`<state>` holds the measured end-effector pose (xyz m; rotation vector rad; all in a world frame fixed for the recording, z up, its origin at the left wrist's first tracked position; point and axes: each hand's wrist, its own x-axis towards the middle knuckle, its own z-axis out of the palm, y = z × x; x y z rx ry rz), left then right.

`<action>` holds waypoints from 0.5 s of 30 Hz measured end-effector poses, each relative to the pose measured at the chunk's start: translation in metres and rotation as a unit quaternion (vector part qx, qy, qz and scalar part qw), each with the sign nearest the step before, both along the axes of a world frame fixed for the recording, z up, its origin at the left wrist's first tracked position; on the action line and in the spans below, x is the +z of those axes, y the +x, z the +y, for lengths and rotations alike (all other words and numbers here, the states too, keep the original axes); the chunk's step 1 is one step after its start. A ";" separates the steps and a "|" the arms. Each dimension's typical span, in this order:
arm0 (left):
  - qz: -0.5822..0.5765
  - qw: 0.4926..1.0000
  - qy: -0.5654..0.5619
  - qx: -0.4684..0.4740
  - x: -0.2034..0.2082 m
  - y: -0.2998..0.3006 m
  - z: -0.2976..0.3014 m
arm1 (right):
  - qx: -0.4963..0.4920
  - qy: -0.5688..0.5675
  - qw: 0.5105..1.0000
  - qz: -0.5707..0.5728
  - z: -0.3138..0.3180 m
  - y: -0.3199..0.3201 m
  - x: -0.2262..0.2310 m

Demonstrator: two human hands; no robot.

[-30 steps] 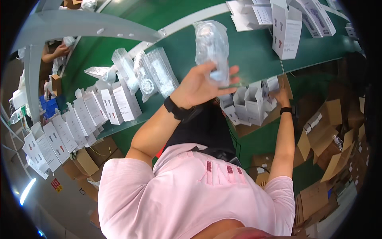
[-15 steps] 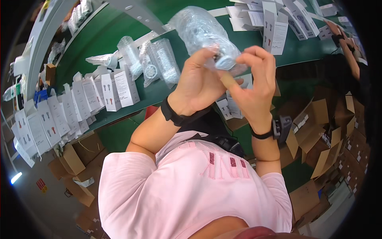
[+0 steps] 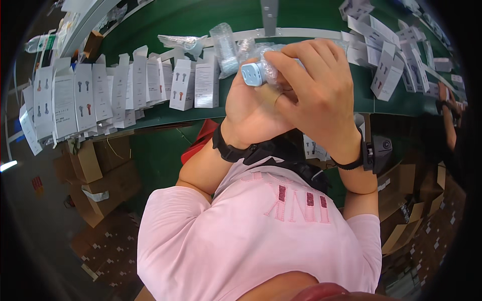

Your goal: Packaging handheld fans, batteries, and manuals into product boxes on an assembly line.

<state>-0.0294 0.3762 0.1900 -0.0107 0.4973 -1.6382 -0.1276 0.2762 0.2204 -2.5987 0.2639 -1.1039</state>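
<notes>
The right hand has its fingers bent and closed on the bubble wrap; the left hand turns its palm up below, but how firmly its fingers close I cannot tell. Between both hands is the light-blue device, one end uncovered. If the loose wrap slides, this end could perhaps slip out, hit the surface, or knock the white boxes farther left.

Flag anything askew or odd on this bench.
The white cartons on the right sit at mixed angles in a jumble, unlike the mostly upright carton row on the left. I see no spill.
</notes>
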 end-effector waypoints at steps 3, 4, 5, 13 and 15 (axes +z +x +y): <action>-0.019 0.987 -0.156 0.022 -0.023 0.027 0.017 | 0.023 -0.012 1.000 -0.004 0.010 0.030 0.002; -0.020 0.987 -0.158 0.034 -0.030 0.036 0.022 | 0.032 -0.022 0.999 -0.007 0.014 0.041 0.001; 0.009 0.977 -0.209 0.045 -0.037 0.044 0.026 | 0.045 -0.024 0.999 -0.006 0.018 0.053 0.001; -0.461 0.875 0.116 0.095 -0.039 0.088 0.063 | 0.035 0.367 0.928 0.050 0.032 0.082 -0.028; -0.520 0.850 0.077 0.050 -0.082 0.092 0.077 | 0.024 0.385 0.909 0.158 0.037 0.063 -0.045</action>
